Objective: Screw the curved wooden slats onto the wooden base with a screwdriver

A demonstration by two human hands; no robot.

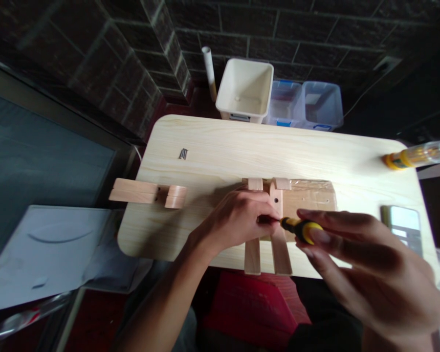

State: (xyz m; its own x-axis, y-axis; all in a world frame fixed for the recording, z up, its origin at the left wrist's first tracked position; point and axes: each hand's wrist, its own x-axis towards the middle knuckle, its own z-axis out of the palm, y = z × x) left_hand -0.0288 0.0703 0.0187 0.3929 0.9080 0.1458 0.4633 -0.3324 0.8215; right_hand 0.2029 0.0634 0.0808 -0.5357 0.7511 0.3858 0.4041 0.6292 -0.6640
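Observation:
My right hand (366,259) grips a yellow-and-black screwdriver (302,230) by its handle, the shaft pointing left and down. Its tip meets a wooden piece with a curved hook end (280,249) and a dark hole near the hook. My left hand (238,215) rests over the work with its fingertips pinched together beside the tip; what they hold is hidden. A second hooked wooden piece (253,256) lies parallel, partly under my left hand. Both pieces lie across a wooden board (311,195) that looks wrapped in clear film.
Two more hooked wooden pieces (139,190) overhang the left table edge. Several screws (183,154) lie on the table (220,146). At right are a clear tube with a yellow end (418,155) and a phone (405,225). Behind the table stand a cream bin (244,88) and clear boxes (320,105).

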